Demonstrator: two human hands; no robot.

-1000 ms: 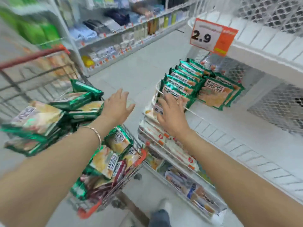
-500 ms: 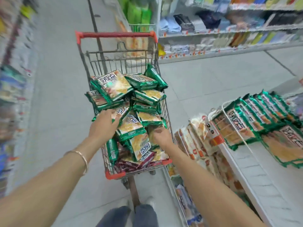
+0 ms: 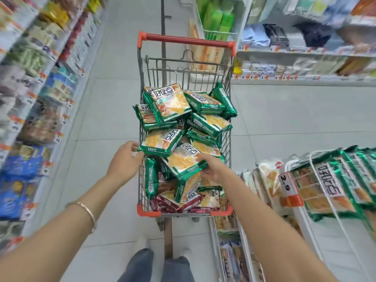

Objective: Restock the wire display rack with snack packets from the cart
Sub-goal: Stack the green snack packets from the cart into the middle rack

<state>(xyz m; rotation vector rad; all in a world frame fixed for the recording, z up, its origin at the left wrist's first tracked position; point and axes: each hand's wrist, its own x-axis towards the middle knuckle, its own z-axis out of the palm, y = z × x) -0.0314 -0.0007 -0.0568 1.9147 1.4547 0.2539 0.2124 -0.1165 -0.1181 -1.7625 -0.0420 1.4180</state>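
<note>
a self-service shop, seen down one aisle: long shelves [image 3: 40,82] on both sides are packed with packaged goods, with small orange price tags [image 3: 246,48] along their edges. a wire shopping cart [image 3: 187,40] heaped with identical snack packets [image 3: 166,104] stands on the tiled floor [image 3: 97,123], beside a wire display rack [image 3: 312,159] carrying a price sign [image 3: 285,185] (it reads 2.9).
</note>
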